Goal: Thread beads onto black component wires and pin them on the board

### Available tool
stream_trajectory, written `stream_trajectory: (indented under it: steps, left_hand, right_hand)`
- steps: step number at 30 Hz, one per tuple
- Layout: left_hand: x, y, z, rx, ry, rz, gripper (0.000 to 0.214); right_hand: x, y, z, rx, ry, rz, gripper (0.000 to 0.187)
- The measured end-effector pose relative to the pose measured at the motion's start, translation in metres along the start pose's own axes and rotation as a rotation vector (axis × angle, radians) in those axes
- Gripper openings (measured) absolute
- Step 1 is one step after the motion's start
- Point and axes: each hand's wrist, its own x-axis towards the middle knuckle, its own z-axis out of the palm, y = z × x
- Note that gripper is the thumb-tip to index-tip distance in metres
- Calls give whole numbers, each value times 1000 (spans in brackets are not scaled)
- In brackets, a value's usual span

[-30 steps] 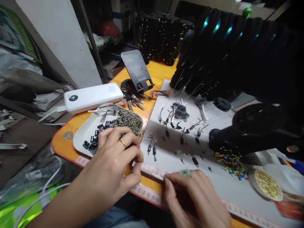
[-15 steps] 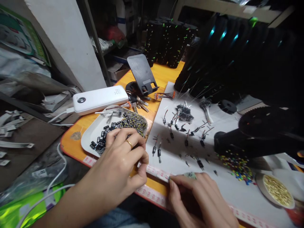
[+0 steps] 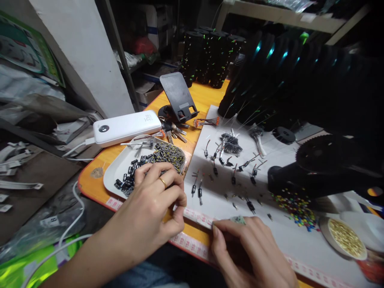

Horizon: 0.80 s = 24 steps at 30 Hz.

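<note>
My left hand [image 3: 153, 208], with a gold ring, rests at the near edge of a white tray [image 3: 115, 171] that holds several small black and yellow-banded parts [image 3: 163, 154]. Its fingers are curled together in a pinch; what they hold is hidden. My right hand [image 3: 249, 250] lies on the front edge of a white sheet [image 3: 282, 236], fingers bent and pressed together beside a small greenish piece [image 3: 238, 219]. Several small leaded components [image 3: 222, 168] lie scattered on the sheet beyond both hands.
A white power bank [image 3: 126, 127] with a cable, keys [image 3: 174, 130] and a black phone stand [image 3: 178, 96] sit behind the tray. Black spools [image 3: 210, 56] and a large dark machine [image 3: 315, 100] fill the back and right. Coloured beads [image 3: 295, 208] and a dish of gold parts [image 3: 345, 238] lie at the right.
The view has shifted a little, so the table appears further right and lower. Both hands keep about the same places and grips.
</note>
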Motion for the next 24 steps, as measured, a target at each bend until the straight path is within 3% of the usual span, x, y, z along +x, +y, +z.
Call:
stream_trajectory:
  steps: [7, 12, 15, 18, 21, 23, 24]
  left_hand:
    - [0, 3, 1, 10, -5, -3, 17]
    - [-5, 13, -2, 31, 91, 4, 17]
    - [-20, 23, -3, -104, 133, 6, 18]
    - [-43, 31, 5, -294, 38, -62, 23]
    - [-60, 35, 17, -385, 3, -181, 19]
    - [-64, 36, 23, -440, -55, -232, 16]
    - [-63, 37, 24, -484, -105, -248, 15]
  right_hand:
    - [-1, -3, 2, 14, 3, 55, 13]
    - [0, -7, 0, -9, 66, 54, 13]
    - [-4, -10, -7, 75, 91, 78, 17]
    - [-10, -16, -13, 404, 63, 203, 21]
    - [-17, -29, -12, 1037, 15, 615, 6]
    - [-20, -38, -8, 1440, -33, 857, 21]
    - [-22, -41, -7, 1573, -48, 913, 28]
